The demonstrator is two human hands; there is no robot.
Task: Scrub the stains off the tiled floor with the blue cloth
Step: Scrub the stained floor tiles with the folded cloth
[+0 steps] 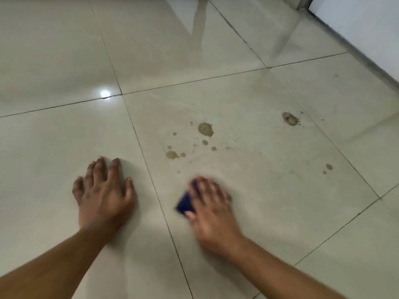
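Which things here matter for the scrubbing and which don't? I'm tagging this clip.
Part of the job:
- blue cloth, under the right hand
- brown stains on the tiled floor
- left hand, flat on the floor

Not part of it:
- white wall
- light reflection

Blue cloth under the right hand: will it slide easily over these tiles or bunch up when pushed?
The blue cloth probably slides easily: the tiled floor is glossy. It looks soft and thin, lying flat under the right hand, so it may bunch if pushed by one edge. Likely light, since spread fingers alone cover it.
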